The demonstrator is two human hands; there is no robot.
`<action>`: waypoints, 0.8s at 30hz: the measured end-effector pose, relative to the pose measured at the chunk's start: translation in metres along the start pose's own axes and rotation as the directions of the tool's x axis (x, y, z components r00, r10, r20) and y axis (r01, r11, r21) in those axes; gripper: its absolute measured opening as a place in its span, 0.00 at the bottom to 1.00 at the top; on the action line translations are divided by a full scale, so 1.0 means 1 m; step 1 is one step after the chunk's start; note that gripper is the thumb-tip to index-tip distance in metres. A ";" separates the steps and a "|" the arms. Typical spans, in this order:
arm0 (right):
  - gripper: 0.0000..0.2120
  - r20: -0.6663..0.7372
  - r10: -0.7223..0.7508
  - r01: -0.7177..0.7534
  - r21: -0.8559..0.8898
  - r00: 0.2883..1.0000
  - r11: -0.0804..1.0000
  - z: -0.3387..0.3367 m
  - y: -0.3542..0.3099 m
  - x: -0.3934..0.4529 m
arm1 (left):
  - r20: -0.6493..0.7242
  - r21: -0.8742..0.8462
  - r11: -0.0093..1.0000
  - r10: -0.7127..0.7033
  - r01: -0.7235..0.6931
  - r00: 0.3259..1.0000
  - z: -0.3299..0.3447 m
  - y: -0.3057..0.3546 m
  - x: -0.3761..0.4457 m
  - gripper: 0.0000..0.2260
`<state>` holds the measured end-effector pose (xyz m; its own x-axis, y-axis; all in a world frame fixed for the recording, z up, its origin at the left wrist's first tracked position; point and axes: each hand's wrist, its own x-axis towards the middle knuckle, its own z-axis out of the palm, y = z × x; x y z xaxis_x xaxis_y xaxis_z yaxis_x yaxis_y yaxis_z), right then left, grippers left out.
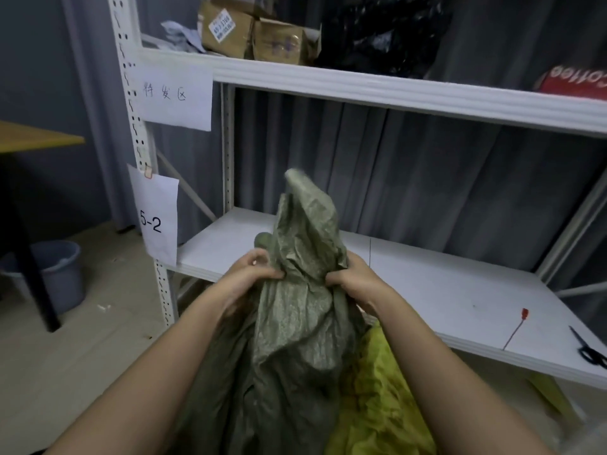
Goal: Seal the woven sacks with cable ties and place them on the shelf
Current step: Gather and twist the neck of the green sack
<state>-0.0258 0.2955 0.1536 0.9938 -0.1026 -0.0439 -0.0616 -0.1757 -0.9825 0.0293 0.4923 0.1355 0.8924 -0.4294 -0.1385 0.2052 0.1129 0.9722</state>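
A green woven sack [289, 339] stands in front of me, its mouth gathered into a neck that sticks up above my hands. My left hand [249, 277] grips the neck from the left and my right hand [354, 280] grips it from the right. A yellow sack [377, 389] lies beside it at the lower right, partly hidden by my right forearm. A red cable tie [515, 330] lies on the white lower shelf board [443, 290], to the right of my hands.
Black scissors [591, 353] lie at the shelf board's right end. The upper shelf [361, 87] holds cardboard boxes [256, 31], a black bag [387, 37] and a red box [574, 83]. A grey bucket [59, 274] stands under a table [33, 139] at left.
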 end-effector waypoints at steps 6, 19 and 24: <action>0.35 0.160 0.096 -0.095 -0.013 0.982 0.995 0.006 -0.034 -0.002 | 0.084 0.044 0.999 -0.036 0.032 0.996 0.004 0.028 0.001 0.27; 0.23 0.021 -0.022 0.001 0.700 1.000 0.714 -0.015 -0.044 -0.021 | 0.012 -0.074 0.995 0.070 -0.069 0.997 0.039 0.060 -0.021 0.13; 0.25 -0.378 -0.004 0.208 0.500 0.926 0.841 -0.018 -0.050 -0.005 | -0.190 0.152 0.927 0.367 -0.342 0.911 0.049 0.081 -0.017 0.17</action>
<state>-0.0294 0.2872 0.2064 0.8850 -0.4645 0.0316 0.2012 0.3205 -0.9256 0.0115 0.4650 0.2256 0.9643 -0.1794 0.1947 -0.1760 0.1150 0.9776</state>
